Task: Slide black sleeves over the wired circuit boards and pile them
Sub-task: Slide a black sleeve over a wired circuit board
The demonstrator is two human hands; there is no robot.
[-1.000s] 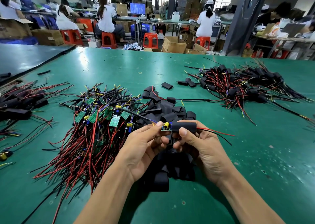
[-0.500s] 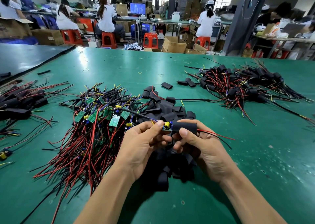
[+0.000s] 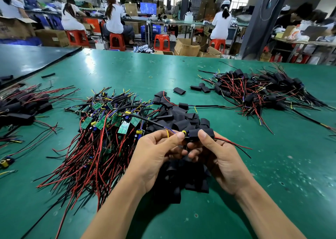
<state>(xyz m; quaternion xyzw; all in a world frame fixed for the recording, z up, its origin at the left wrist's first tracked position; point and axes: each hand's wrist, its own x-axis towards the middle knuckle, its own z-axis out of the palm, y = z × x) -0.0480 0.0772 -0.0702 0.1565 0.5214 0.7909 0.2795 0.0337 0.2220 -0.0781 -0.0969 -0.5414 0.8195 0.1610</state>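
Black sleeve [image 3: 206, 132] was pinched by the thumb and fingers of the right hand [image 3: 218, 158], the left hand [image 3: 154, 155] pinched the wired circuit board [image 3: 185, 134] at its opening, with loose sleeves [image 3: 178, 118] just beyond the fingertips [image 3: 202, 135] and the sleeved pile [image 3: 254, 91] farther right.

The green counter [image 3: 127, 71] carries a tangle of wired boards [image 3: 101, 129], a heap of black sleeves [image 3: 174, 116], and a sleeved pile [image 3: 254, 93] far right.

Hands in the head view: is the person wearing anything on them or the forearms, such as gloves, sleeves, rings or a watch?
No. The left hand and right hand are bare, with no gloves or rings showing and plain, unpainted thumbnails. The left forearm and right forearm are uncovered down to the frame edge, with no sleeve, watch or strap.
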